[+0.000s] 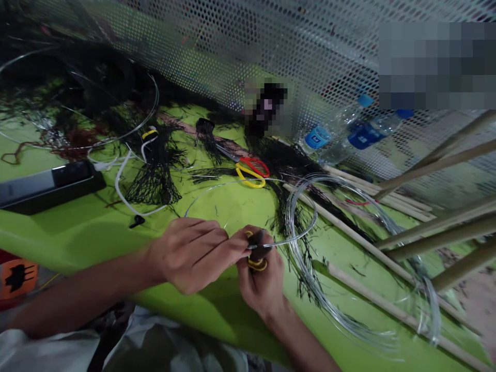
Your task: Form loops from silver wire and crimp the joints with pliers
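Over the green table (pixel 248 202), the left hand (pixel 194 253) is pinching wire (pixel 284 242); the right hand (pixel 268 284), nearer the coil (pixel 309 287), is gripping a yellow-handled tool (pixel 259 247) crosswise.

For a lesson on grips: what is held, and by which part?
Right hand: the tool, by its yellow handles. Left hand: seemingly the wire, beside the tool's head.
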`<state>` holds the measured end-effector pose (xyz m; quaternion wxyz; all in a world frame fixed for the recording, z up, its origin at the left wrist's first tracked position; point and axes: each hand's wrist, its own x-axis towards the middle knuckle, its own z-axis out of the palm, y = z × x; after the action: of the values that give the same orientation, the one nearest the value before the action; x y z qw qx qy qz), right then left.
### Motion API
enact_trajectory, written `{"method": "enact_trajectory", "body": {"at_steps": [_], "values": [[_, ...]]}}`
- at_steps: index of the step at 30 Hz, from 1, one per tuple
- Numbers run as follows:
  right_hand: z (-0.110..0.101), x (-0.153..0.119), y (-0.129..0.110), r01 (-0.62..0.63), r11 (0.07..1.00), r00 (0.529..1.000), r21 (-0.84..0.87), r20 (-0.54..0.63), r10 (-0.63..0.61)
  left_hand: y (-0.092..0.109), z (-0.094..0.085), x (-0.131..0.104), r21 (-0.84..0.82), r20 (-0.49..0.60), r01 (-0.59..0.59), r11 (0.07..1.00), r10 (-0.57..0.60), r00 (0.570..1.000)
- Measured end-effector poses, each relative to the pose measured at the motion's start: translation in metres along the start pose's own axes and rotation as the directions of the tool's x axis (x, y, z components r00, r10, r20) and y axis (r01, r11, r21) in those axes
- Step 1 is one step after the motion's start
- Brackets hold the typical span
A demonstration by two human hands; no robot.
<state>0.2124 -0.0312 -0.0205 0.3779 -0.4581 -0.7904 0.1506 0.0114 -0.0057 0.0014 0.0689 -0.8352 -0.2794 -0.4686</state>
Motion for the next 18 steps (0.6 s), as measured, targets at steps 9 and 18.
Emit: {"method": "enact_trajectory", "body": {"at_steps": [9,18], "values": [[-0.004,-0.002,-0.009,-0.111,0.993,0.993,0.042,0.046,0.109,-0.010,-0.023,0.025,0.332,0.049,-0.334,0.882,0.338,0.940],[-0.007,0.003,-0.015,-0.312,0.937,0.941,0.160,0.188,0.281,-0.019,-0.011,0.018,0.421,0.081,-0.304,0.855,0.298,0.951]]}}
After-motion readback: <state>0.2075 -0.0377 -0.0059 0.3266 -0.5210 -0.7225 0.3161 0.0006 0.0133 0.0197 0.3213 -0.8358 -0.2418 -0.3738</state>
